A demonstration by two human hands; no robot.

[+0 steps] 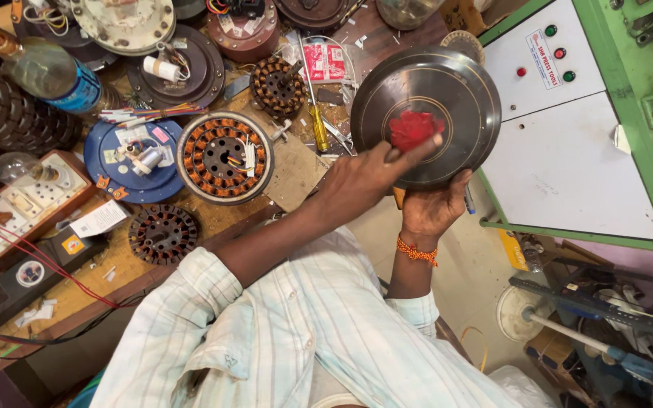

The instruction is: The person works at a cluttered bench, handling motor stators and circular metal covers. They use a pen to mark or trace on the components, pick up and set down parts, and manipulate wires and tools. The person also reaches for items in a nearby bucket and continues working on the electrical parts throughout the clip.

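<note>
Head view, nearest first: the right hand (432, 208), an orange thread band (416, 251) on its wrist, is cupped under the lower rim of a dark round fan motor cover (447, 83) and holds it up, tilted toward the camera. The left hand (360, 181) reaches across from the striped sleeve and pinches a red cloth (411, 128) against the middle of the cover's face.

The cover looks like pressed or cast metal. It is probably stiff, fairly weighty and smooth enough to slip, so the rim, where the right palm already sits, seems the safest place to grip. The cloth is soft and bunches under the fingertips.

Just left of the left hand lies a worn wooden workbench (292, 174). On it are a wound stator (224, 157) with copper coils, a bare lamination stack (162, 234) nearer the body, and a yellow-handled screwdriver (319, 127). A blue motor housing (126, 162) sits farther left, with a switch board (17, 196) beyond it. A plastic bottle (47, 72) lies at the far left.

Right of the cover stands a white, green-framed machine cabinet (568, 151) with coloured buttons. Below it, the floor is crowded with fan parts.
</note>
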